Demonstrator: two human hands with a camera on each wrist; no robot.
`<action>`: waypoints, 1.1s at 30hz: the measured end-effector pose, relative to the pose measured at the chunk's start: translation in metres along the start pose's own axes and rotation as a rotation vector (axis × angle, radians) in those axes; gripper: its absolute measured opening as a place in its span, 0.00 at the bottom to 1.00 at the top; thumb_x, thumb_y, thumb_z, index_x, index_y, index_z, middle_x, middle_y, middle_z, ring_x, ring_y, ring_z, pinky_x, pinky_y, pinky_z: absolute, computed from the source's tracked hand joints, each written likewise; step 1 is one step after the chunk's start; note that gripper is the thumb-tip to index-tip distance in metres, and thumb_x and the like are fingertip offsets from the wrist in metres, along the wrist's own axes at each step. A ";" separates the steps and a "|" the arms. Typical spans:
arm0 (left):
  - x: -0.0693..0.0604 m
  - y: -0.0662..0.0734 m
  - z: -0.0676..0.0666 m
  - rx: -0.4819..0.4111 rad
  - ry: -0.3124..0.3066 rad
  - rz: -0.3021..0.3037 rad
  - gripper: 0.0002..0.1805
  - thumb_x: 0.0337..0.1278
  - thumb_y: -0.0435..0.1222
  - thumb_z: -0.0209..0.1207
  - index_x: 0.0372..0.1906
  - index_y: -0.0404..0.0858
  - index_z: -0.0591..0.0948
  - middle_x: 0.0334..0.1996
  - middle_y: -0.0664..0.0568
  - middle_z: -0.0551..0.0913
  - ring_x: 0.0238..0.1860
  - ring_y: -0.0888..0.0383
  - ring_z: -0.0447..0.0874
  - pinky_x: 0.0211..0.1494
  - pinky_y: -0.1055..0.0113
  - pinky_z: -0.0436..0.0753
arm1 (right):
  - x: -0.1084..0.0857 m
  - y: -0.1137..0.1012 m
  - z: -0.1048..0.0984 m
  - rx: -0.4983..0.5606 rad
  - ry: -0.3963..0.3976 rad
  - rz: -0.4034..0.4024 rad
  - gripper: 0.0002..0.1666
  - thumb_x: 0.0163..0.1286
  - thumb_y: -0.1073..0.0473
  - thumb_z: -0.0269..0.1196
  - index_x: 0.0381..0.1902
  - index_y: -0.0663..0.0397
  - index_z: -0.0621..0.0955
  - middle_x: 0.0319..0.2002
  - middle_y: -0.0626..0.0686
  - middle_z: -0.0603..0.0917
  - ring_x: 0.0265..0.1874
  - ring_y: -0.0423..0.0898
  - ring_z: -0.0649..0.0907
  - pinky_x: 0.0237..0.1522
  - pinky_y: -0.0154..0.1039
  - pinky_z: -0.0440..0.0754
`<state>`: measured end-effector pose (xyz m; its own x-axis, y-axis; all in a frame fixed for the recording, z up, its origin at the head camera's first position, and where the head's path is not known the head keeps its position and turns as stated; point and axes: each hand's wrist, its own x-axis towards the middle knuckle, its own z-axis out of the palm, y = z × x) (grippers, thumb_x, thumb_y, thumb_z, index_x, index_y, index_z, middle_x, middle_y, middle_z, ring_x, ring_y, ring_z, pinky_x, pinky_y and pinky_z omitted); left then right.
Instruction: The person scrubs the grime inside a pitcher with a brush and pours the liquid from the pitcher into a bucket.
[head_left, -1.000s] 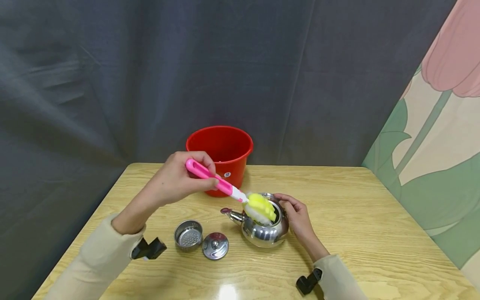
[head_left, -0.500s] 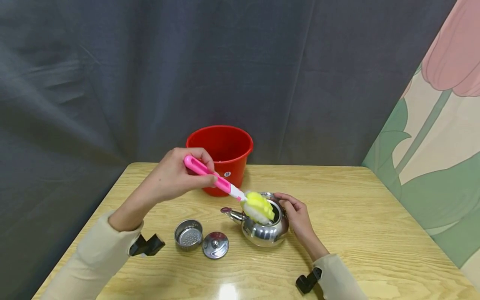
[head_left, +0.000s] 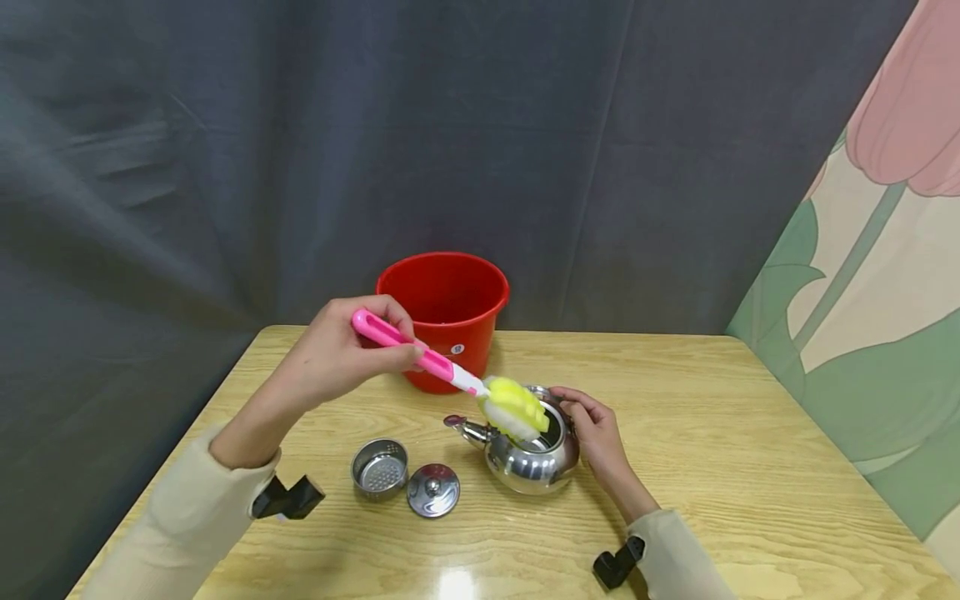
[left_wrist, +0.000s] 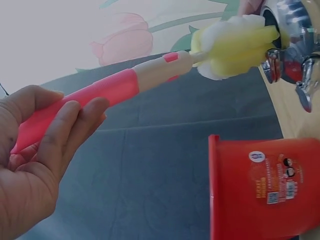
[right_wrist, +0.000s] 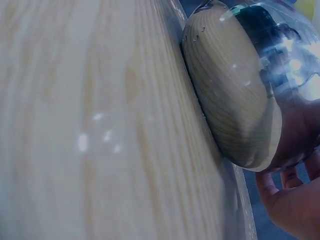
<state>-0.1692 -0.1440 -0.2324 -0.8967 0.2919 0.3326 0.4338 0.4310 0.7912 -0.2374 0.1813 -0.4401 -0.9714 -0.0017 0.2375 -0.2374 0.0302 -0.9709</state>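
Observation:
My left hand (head_left: 337,354) grips the pink handle of a sponge bottle brush (head_left: 450,375), thumb and fingers wrapped about it. Its yellow and white sponge head (left_wrist: 232,47) slants into the open mouth of a shiny steel teapot (head_left: 531,467), with much of the sponge showing above the rim. The teapot stands on the table, spout to the left. At the pot's right side, my right hand (head_left: 596,433) holds it by the rim and handle area; the exact grasp is partly hidden. In the right wrist view, fingers (right_wrist: 267,185) meet the teapot's polished side (right_wrist: 240,90).
A perforated steel strainer cup (head_left: 380,469) and the round teapot lid (head_left: 433,491) lie left of the pot. Behind my left hand stands a red bucket (head_left: 480,333). The wooden table (head_left: 712,450) backs onto a dark curtain (head_left: 450,125).
My left hand has drifted left and slightly up, drawing the brush a little farther out of the teapot. The right hand and the teapot stay put.

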 end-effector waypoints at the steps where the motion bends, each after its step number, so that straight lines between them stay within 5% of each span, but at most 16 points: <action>1: -0.002 -0.002 0.000 -0.011 0.006 -0.012 0.08 0.52 0.36 0.69 0.33 0.40 0.79 0.22 0.47 0.78 0.22 0.51 0.70 0.21 0.66 0.70 | 0.000 0.000 0.000 -0.002 0.001 -0.004 0.17 0.70 0.70 0.51 0.52 0.70 0.80 0.50 0.56 0.83 0.48 0.39 0.80 0.49 0.31 0.77; 8: -0.017 -0.023 -0.002 -0.090 0.049 -0.113 0.11 0.54 0.38 0.68 0.36 0.39 0.78 0.19 0.43 0.72 0.20 0.53 0.65 0.21 0.66 0.68 | 0.000 0.000 0.001 -0.004 0.006 -0.004 0.17 0.70 0.69 0.51 0.52 0.71 0.80 0.49 0.52 0.83 0.47 0.39 0.80 0.48 0.31 0.77; 14: -0.030 -0.037 0.001 -0.189 0.087 -0.185 0.14 0.54 0.37 0.68 0.40 0.36 0.77 0.29 0.43 0.82 0.32 0.46 0.81 0.38 0.62 0.83 | 0.001 0.002 0.001 -0.003 0.007 -0.013 0.17 0.69 0.69 0.51 0.51 0.68 0.81 0.48 0.51 0.84 0.46 0.39 0.81 0.47 0.31 0.77; 27: -0.038 -0.049 -0.004 -0.310 0.032 -0.184 0.12 0.54 0.29 0.67 0.40 0.28 0.78 0.34 0.39 0.85 0.37 0.46 0.87 0.44 0.58 0.83 | 0.006 0.004 0.003 0.004 0.019 -0.011 0.17 0.68 0.70 0.52 0.51 0.70 0.81 0.45 0.44 0.85 0.46 0.39 0.80 0.48 0.30 0.77; 33: -0.036 -0.054 -0.009 -0.382 0.000 -0.208 0.11 0.55 0.24 0.63 0.41 0.22 0.76 0.35 0.36 0.83 0.36 0.46 0.87 0.42 0.57 0.83 | 0.006 0.006 0.003 0.007 0.027 -0.022 0.17 0.69 0.70 0.51 0.50 0.67 0.82 0.46 0.49 0.85 0.46 0.39 0.80 0.47 0.30 0.77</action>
<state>-0.1616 -0.1858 -0.2822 -0.9617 0.2321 0.1458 0.1800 0.1338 0.9745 -0.2447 0.1784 -0.4446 -0.9655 0.0244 0.2594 -0.2589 0.0231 -0.9656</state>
